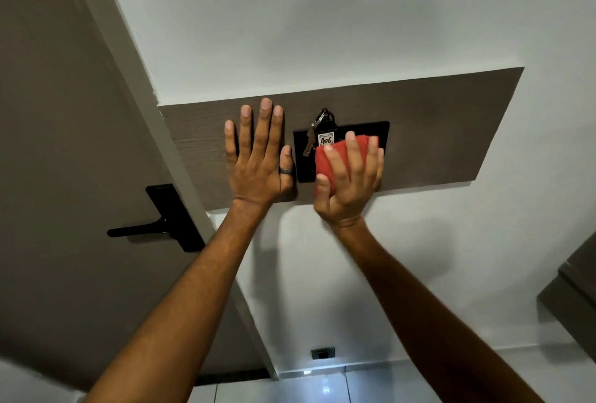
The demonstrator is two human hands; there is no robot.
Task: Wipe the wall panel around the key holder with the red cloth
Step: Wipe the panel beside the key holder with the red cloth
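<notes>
A brown wood-grain wall panel (445, 131) is fixed to the white wall. In its middle sits a black key holder (301, 164) with a key and a white tag marked 406 (325, 138) hanging from it. My right hand (350, 183) presses a folded red cloth (329, 160) flat over the lower right part of the black holder, just below the tag. My left hand (258, 160) lies flat on the panel left of the holder, fingers spread, a dark ring on the thumb, holding nothing.
A grey-brown door (64, 144) with a black lever handle (154, 225) stands at the left, its pale frame (180, 164) meeting the panel's left end. A small dark wall socket (322, 353) sits low near the tiled floor. Brown furniture (574, 286) juts in at right.
</notes>
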